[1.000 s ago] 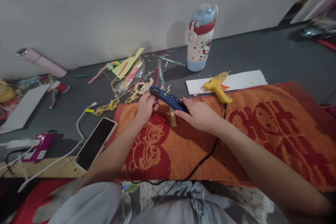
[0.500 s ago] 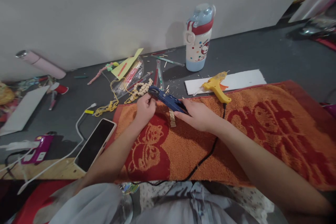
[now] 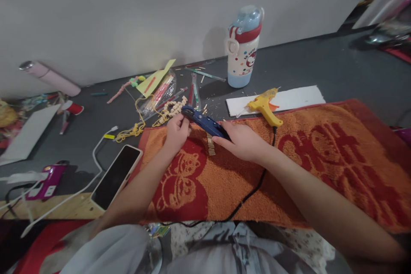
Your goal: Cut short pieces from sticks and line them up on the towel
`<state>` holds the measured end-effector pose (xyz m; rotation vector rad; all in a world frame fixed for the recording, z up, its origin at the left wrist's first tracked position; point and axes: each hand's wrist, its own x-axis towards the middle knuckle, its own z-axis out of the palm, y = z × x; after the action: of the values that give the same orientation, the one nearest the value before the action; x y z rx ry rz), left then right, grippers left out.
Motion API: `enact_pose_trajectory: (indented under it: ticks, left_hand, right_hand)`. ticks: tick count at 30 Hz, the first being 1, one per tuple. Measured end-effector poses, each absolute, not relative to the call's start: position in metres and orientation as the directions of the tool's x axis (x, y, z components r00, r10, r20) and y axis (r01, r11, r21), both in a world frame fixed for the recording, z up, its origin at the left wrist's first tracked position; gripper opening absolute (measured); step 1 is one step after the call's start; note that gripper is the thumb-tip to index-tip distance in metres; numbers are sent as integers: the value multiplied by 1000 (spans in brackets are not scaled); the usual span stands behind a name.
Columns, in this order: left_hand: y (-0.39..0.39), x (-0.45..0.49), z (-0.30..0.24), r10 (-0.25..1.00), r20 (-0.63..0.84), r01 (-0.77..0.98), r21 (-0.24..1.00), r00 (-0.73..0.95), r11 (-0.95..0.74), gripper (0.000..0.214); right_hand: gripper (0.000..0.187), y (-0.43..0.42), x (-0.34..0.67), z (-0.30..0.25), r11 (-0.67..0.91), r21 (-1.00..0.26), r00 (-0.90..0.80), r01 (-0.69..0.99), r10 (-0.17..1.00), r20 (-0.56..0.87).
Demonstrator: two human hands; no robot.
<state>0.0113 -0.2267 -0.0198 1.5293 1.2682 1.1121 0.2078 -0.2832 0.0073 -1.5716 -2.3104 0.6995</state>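
My right hand [image 3: 241, 140] is wrapped round the handles of a blue pliers-like tool [image 3: 207, 123]. The tool slants up to the left and ends in a dark round head. Close against that head, my left hand [image 3: 177, 132] is closed in a pinch; what its fingers hold, if anything, is hidden. Beneath the tool, a row of short pale stick pieces [image 3: 211, 146] lies on the orange and red towel [image 3: 237, 197]. Just beyond my left hand is a clump of beige pieces [image 3: 173, 108] beside yellow cord [image 3: 130, 132].
A yellow glue gun [image 3: 266, 107] rests across a white strip [image 3: 298, 98], its black cord crossing the towel. Behind stands a child's bottle [image 3: 243, 51]. Left are a phone [image 3: 116, 176], a white cable [image 3: 94, 154], a purple power block [image 3: 49, 182] and a pink flask [image 3: 53, 79].
Very little differs. Both hands and the blue tool stay in nearly the same place, with only a tiny shift of the right hand.
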Motion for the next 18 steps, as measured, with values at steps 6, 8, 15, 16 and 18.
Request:
enact_pose_trajectory:
  ticks: [6,8,15,16,18]
  left_hand:
    - [-226,12,-22,992,87,178,979,94,-102,38]
    - [-225,13,-22,991,85,173,980,100,-102,39]
    - [-223,14,-21,995,-13,18,1000,98,12,40]
    - [-223,14,-20,993,-57,-32,998,107,61,37]
    - [-223,14,-17,982,-126,-115,983,138,142,31]
  right_hand:
    - [44,-283,207,6,286,-512,-361,810,931,-51]
    - [43,-283,207,6,275,-547,-362,791,930,-56]
    - [41,-282,206,8,249,-570,-352,783,933,-75]
    - [40,-282,206,8,249,-565,-346,787,935,-71]
    - [38,-281,206,8,239,-565,-332,790,941,-65]
